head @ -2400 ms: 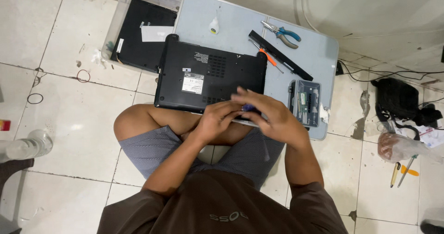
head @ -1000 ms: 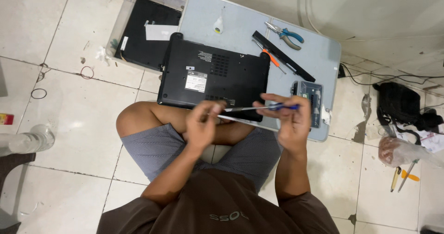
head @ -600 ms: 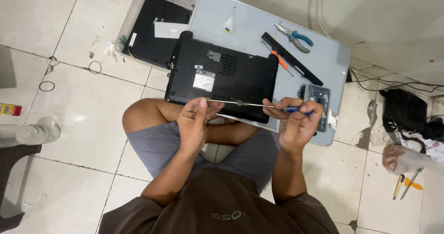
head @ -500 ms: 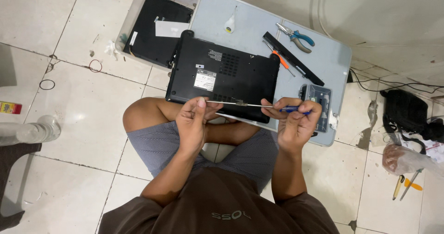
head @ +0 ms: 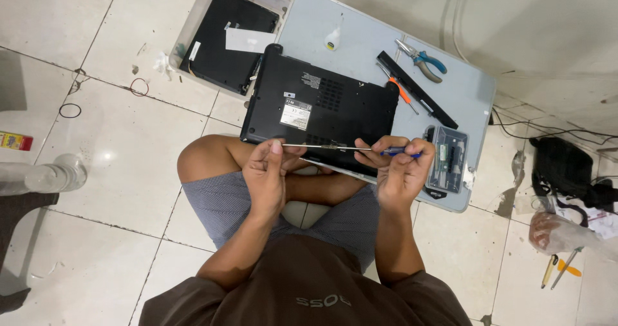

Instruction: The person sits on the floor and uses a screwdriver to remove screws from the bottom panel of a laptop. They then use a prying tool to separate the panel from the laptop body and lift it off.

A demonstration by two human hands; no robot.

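While the person sits cross-legged on the tiled floor (head: 109,171), both hands are raised over the lap and hold one thin screwdriver (head: 347,148) between them, lying almost level. The right hand (head: 402,171) has its fingers curled tight around the blue handle, and the left hand (head: 267,174) pinches the bare metal tip between thumb and fingertips (the other fingers are folded loosely). Just behind the screwdriver lies a black laptop (head: 318,110), turned bottom side up, with its near edge over the person's knees and its far part on a low pale grey table (head: 463,94). On this table, beside the laptop, are a clear plastic bit case (head: 449,158), a long black strip (head: 417,90), an orange-handled tool (head: 400,91) and pliers with blue grips (head: 421,60). A second black laptop (head: 225,39) lies on the floor to the left.
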